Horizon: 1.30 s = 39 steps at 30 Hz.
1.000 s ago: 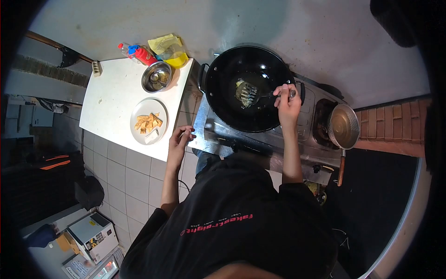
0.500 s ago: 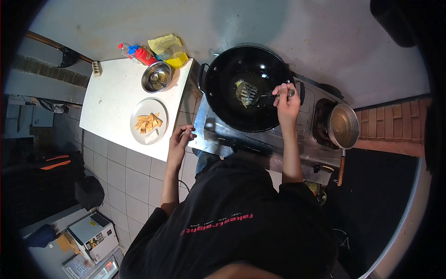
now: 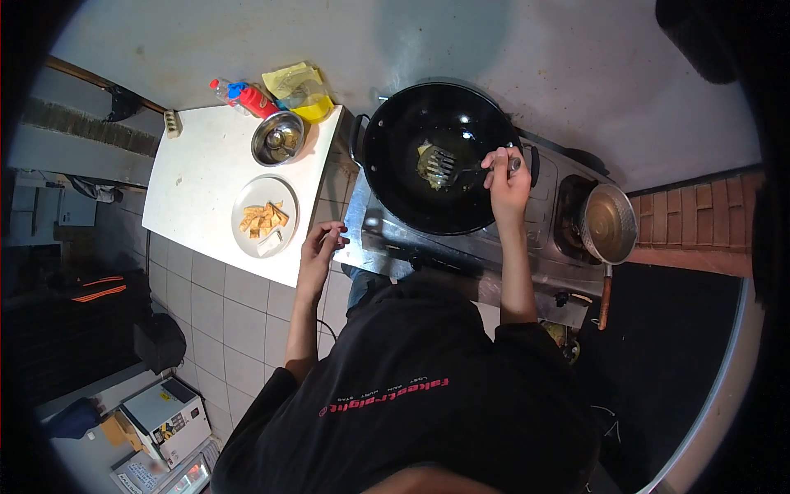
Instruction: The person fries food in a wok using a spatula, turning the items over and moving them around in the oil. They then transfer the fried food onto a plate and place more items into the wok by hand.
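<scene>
My right hand is closed around the handle of a slotted spatula. The spatula's head rests low in a black wok, over a small yellowish piece of food in shiny oil. Part of that food is hidden under the slots. My left hand hangs empty between the white table and the stove, its fingers loosely bent and apart. Nearest to it on the table is a plate with several golden-brown fried pieces and a white block.
The wok sits on a metal gas stove. To its right stands a saucepan with its wooden handle towards me. A steel bowl, red bottle and yellow packet stand on the white table.
Hardly anything differs. The spatula and both hands stay in nearly the same place, and the whole view has shifted very slightly.
</scene>
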Each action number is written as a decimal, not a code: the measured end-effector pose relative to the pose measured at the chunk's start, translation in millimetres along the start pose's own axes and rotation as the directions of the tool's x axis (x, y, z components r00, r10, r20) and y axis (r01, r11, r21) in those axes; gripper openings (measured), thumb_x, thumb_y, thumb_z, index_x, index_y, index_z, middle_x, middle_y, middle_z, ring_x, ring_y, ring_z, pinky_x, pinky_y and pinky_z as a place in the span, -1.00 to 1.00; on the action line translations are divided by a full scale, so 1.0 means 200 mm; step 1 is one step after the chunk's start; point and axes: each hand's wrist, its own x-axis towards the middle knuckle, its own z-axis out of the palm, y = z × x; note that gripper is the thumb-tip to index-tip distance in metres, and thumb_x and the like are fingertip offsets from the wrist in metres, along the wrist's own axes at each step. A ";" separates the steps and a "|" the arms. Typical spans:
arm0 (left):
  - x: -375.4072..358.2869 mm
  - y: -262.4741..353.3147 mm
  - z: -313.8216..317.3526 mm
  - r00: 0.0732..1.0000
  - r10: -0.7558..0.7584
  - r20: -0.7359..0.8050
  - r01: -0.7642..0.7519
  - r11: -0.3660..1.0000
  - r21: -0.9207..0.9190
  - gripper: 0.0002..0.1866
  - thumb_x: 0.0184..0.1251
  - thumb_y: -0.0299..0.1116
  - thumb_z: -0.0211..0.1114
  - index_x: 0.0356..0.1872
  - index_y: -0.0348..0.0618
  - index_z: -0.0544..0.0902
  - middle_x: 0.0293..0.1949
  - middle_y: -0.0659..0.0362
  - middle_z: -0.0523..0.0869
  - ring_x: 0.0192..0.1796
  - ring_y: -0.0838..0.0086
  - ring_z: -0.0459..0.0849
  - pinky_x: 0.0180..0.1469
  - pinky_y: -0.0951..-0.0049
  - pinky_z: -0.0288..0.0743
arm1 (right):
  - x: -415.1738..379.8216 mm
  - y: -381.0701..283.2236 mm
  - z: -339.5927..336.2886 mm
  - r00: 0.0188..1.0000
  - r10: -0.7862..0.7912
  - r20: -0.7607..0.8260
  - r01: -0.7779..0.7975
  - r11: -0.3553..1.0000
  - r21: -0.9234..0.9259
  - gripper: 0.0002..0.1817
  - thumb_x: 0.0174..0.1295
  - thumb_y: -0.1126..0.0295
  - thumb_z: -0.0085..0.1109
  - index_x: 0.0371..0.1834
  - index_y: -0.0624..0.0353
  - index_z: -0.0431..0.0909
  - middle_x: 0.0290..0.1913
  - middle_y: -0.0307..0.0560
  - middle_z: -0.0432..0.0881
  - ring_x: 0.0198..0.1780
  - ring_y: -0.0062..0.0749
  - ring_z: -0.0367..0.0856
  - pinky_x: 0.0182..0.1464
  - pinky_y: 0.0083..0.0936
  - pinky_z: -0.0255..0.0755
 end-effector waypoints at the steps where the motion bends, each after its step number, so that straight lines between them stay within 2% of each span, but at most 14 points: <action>1: 0.00 0.00 0.00 1.000 -0.004 -0.001 0.004 1.000 0.000 -0.76 0.53 -0.28 0.09 0.00 -0.22 0.58 -0.08 0.18 0.63 -0.11 0.53 0.62 0.10 0.44 0.49 | 0.00 0.00 0.00 1.000 0.001 0.000 -0.001 1.000 0.000 -0.69 0.53 0.34 -0.07 -0.43 0.19 0.43 -0.48 -0.31 0.53 -0.59 -0.78 0.32 -0.53 -0.72 0.22; 4: 0.00 0.00 0.00 1.000 -0.005 0.000 0.005 1.000 -0.001 -0.76 0.54 -0.28 0.09 0.00 -0.22 0.58 -0.08 0.18 0.63 -0.11 0.53 0.62 0.09 0.45 0.49 | 0.01 0.01 -0.01 1.000 -0.002 -0.006 0.002 1.000 0.016 -0.69 0.52 0.34 -0.07 -0.44 0.19 0.42 -0.48 -0.31 0.53 -0.59 -0.78 0.31 -0.54 -0.72 0.22; 6: 0.00 0.00 0.00 1.000 -0.007 0.001 0.007 1.000 0.002 -0.75 0.54 -0.28 0.09 0.00 -0.22 0.58 -0.08 0.18 0.63 -0.11 0.53 0.62 0.09 0.45 0.49 | 0.01 0.01 -0.02 0.999 -0.008 0.032 0.009 1.000 -0.027 -0.72 0.54 0.35 -0.13 -0.38 0.18 0.43 -0.41 -0.26 0.56 -0.59 -0.77 0.35 -0.52 -0.75 0.26; 13: 0.00 -0.02 -0.01 1.000 -0.005 -0.006 0.005 1.000 0.016 -0.75 0.54 -0.27 0.08 0.01 -0.22 0.58 -0.07 0.18 0.63 -0.11 0.53 0.62 0.07 0.45 0.50 | 0.00 0.00 -0.01 0.999 0.009 0.035 -0.008 0.999 -0.032 -0.72 0.54 0.36 -0.12 -0.37 0.19 0.43 -0.41 -0.26 0.56 -0.58 -0.77 0.35 -0.52 -0.74 0.27; 16: -0.01 -0.01 -0.02 1.000 -0.004 -0.007 0.004 1.000 0.008 -0.75 0.54 -0.28 0.08 0.01 -0.23 0.57 -0.06 0.17 0.63 -0.11 0.52 0.63 0.07 0.45 0.51 | 0.01 0.00 -0.01 1.000 -0.004 0.002 0.004 1.000 0.002 -0.69 0.52 0.34 -0.07 -0.44 0.19 0.42 -0.50 -0.32 0.52 -0.60 -0.79 0.28 -0.55 -0.72 0.19; 18: -0.01 -0.02 -0.02 1.000 0.004 -0.020 -0.004 1.000 -0.010 -0.74 0.54 -0.29 0.09 0.01 -0.26 0.58 -0.10 0.16 0.64 -0.12 0.52 0.64 0.05 0.47 0.51 | 0.00 -0.01 -0.02 0.999 -0.001 0.047 0.003 0.999 -0.042 -0.72 0.54 0.37 -0.12 -0.38 0.19 0.42 -0.41 -0.26 0.56 -0.57 -0.77 0.33 -0.51 -0.74 0.25; 31: -0.02 -0.04 -0.03 0.999 0.019 -0.028 -0.020 0.999 -0.030 -0.73 0.54 -0.30 0.11 0.03 -0.29 0.59 -0.13 0.17 0.66 -0.12 0.52 0.65 0.03 0.50 0.51 | 0.02 -0.02 -0.05 0.998 -0.054 0.038 0.058 0.991 -0.122 -0.72 0.52 0.37 -0.08 -0.41 0.21 0.43 -0.44 -0.26 0.57 -0.57 -0.77 0.34 -0.51 -0.72 0.23; 34: -0.02 -0.04 -0.03 0.999 0.021 -0.030 -0.022 0.999 -0.025 -0.73 0.54 -0.30 0.11 0.03 -0.29 0.58 -0.13 0.17 0.66 -0.12 0.52 0.65 0.03 0.50 0.52 | 0.03 -0.03 -0.06 0.999 -0.052 -0.001 0.051 0.990 -0.132 -0.71 0.50 0.35 -0.02 -0.44 0.19 0.43 -0.56 -0.33 0.47 -0.57 -0.78 0.29 -0.53 -0.66 0.15; 39: -0.02 -0.04 -0.03 0.999 0.024 -0.034 -0.025 0.999 -0.034 -0.73 0.54 -0.30 0.10 0.03 -0.30 0.58 -0.13 0.16 0.66 -0.13 0.52 0.65 0.03 0.49 0.52 | 0.06 -0.05 -0.10 0.997 -0.081 -0.010 0.075 0.957 -0.282 -0.73 0.47 0.34 0.02 -0.42 0.22 0.43 -0.55 -0.22 0.50 -0.55 -0.65 0.35 -0.47 -0.57 0.22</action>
